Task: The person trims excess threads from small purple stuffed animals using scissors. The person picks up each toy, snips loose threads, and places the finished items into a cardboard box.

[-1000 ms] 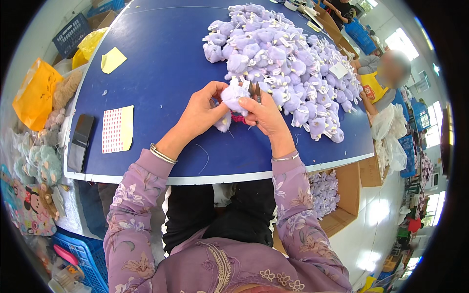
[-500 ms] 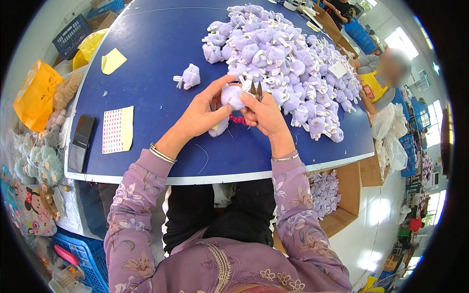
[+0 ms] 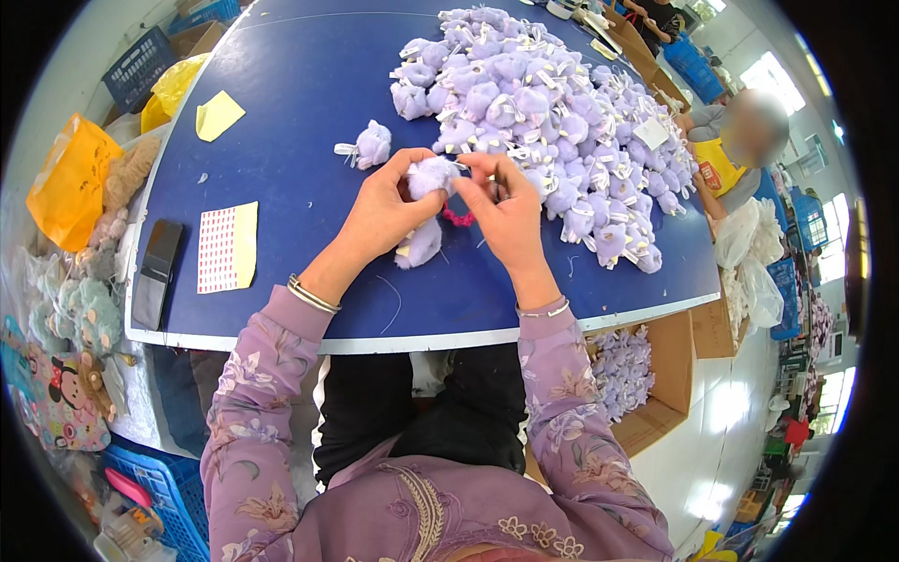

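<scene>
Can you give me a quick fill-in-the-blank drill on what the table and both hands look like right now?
1. Both hands, the left hand and right hand, hold one small plush toy coloured ____.
2. The big heap of plush toys lies on the person's ____ side of the blue table.
3. The sticker sheet lies on the tabletop beside a flat ____ phone.
4. One lone plush sits apart from the heap, just beyond the ____ hand.

Missing words: purple; right; black; left

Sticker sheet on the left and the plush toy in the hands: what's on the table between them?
In the head view nothing lies between the sticker sheet and the held plush toy except bare blue table and the left hand gripping the toy.
</scene>
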{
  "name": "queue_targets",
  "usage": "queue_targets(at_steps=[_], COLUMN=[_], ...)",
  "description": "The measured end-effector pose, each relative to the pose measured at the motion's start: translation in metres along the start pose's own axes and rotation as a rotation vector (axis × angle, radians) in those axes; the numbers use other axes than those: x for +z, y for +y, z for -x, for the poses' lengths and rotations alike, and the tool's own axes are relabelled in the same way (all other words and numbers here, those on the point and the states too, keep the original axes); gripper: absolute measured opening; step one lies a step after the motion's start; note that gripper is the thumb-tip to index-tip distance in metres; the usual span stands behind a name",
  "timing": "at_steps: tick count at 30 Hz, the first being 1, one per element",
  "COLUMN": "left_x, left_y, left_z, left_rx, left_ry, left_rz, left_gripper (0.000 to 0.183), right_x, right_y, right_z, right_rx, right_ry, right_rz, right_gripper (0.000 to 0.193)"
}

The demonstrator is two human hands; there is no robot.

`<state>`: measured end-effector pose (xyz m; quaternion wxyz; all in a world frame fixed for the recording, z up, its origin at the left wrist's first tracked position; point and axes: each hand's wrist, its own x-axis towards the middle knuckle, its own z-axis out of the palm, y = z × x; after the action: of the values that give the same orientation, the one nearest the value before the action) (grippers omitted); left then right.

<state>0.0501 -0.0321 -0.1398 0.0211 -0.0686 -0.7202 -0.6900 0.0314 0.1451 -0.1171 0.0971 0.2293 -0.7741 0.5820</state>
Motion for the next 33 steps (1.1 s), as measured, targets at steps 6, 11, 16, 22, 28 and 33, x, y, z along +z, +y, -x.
queue_targets(at_steps=[6, 11, 16, 22, 28, 33], left_x=[0.002, 0.0, -0.008, -0.005, -0.009, -0.009], left_y=[-0.004, 0.003, -0.002, -0.004, -0.002, -0.004], left_z=[-0.001, -0.001, -0.005, -0.003, -0.003, -0.003], left_rx=[-0.014, -0.086, -0.111, -0.059, -0.082, -0.073], left_ry=[-0.059, -0.023, -0.007, 0.046, 0.0, -0.031], left_rz=[-0.006, 0.0, 0.001, 0.042, 0.042, 0.016], left_gripper=[0.038, 0.035, 0.034, 0.033, 0.036, 0.036], right_x=[0.004, -0.01, -0.009, -0.003, -0.008, -0.009], right_y=[0.005, 0.009, 0.013, 0.018, 0.003, 0.008], right_z=[0.0, -0.002, -0.005, 0.0, -0.002, -0.003], right_rx=[0.008, 0.237, 0.221, 0.248, 0.094, 0.161], right_ry=[-0.025, 0.022, 0.073, -0.103, -0.266, -0.262], right_rz=[-0.055, -0.44, -0.323, -0.09, 0.208, 0.147], right_gripper=[0.012, 0.016, 0.022, 0.047, 0.031, 0.028])
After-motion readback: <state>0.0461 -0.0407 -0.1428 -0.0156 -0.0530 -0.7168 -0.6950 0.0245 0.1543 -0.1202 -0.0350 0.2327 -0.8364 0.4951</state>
